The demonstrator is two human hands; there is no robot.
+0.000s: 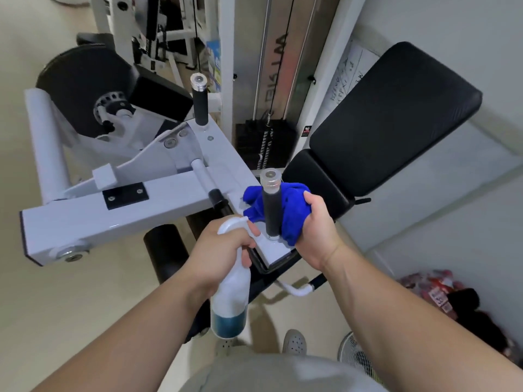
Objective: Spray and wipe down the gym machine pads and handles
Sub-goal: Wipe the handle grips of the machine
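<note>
Middle of frame, the right hand is closed around the blue cloth, bunched behind the near handle to catch overspray I'd guess, while the left hand grips the spray bottle, nozzle toward it.

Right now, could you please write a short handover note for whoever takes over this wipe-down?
Left hand: shut on the spray bottle, aimed toward the near handle; some blue liquid remains.
Right hand: holding the blue cloth bunched against that handle.
Done: cannot tell from this view.
Left: finish this handle, then the far handle, back pad and roller pad.
</note>
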